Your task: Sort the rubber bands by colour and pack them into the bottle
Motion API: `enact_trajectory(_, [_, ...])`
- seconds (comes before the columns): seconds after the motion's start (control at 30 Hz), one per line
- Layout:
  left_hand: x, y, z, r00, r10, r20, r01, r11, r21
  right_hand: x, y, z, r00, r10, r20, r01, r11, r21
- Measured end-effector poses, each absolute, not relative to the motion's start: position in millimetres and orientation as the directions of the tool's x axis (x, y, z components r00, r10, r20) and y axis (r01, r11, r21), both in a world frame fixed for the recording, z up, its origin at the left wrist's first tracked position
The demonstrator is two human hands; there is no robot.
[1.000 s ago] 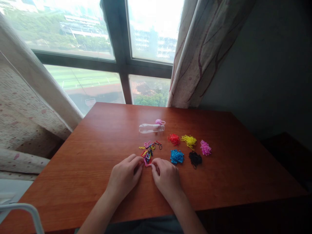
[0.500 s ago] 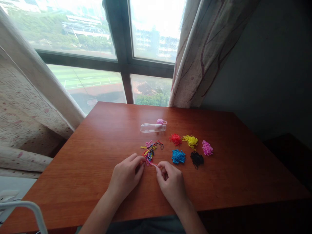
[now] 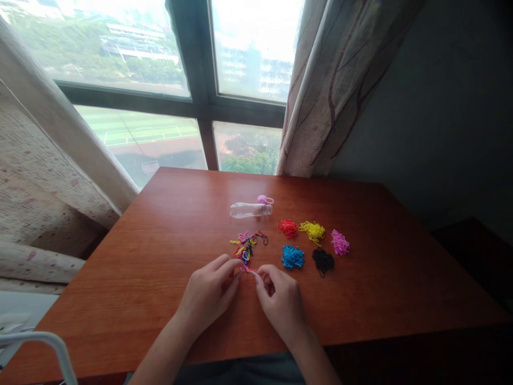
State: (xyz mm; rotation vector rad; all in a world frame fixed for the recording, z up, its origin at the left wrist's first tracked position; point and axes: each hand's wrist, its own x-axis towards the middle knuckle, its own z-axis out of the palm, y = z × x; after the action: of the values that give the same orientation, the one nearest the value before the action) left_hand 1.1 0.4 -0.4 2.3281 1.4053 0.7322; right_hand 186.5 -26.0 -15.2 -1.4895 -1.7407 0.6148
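Observation:
Small rubber bands in mixed colours lie in a loose pile (image 3: 245, 251) just beyond my fingertips. My right hand (image 3: 279, 291) pinches a reddish-pink rubber band (image 3: 251, 271), which stretches leftward toward the other hand. The thumb and forefinger of my left hand (image 3: 210, 283) are closed at the near edge of the mixed pile, by the pink band; its exact grip is too small to make out. To the right lie sorted heaps of bands: red (image 3: 287, 229), yellow (image 3: 312, 231), blue (image 3: 293, 256), black (image 3: 323, 260) and pink (image 3: 340, 242).
Behind the bands a clear plastic bottle (image 3: 250, 210) lies on its side, with a pink cap with a loop (image 3: 264, 200) beside it. The wooden table (image 3: 160, 224) reaches to the window. A white curved tube (image 3: 44, 337) stands at the lower left.
My left hand has shifted slightly right, its fingertips coming closer to my right hand. The right hand still pinches the band.

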Motion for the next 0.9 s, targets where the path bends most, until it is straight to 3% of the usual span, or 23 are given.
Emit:
enact_trajectory(0.3, [0.9,0.1,0.4,0.451,0.862,0.232,0.709,-0.504,0.494,186.0,-26.7,-11.7,-0.084,0.963,0.257,0.644,0.250,-0.723])
enact_trajectory(0.63, [1.0,2.2,-0.4,0.404,0.890,0.213,0.742,-0.454,0.493,185.7,-28.3,-11.0,-0.078,0.969,0.233,0.632,0.229,-0.740])
enact_trajectory(0.77, [1.0,2.9,-1.6,0.397,0.894,0.205,0.751,-0.445,0.487,194.7,-33.2,-9.2,-0.014,0.968,0.252,0.591,0.212,-0.778])
enact_trajectory(0.9, [0.6,2.5,-0.4,0.401,0.892,0.209,0.752,-0.450,0.481,232.6,-34.6,-6.8,0.172,0.934,0.313,0.621,0.143,-0.771])
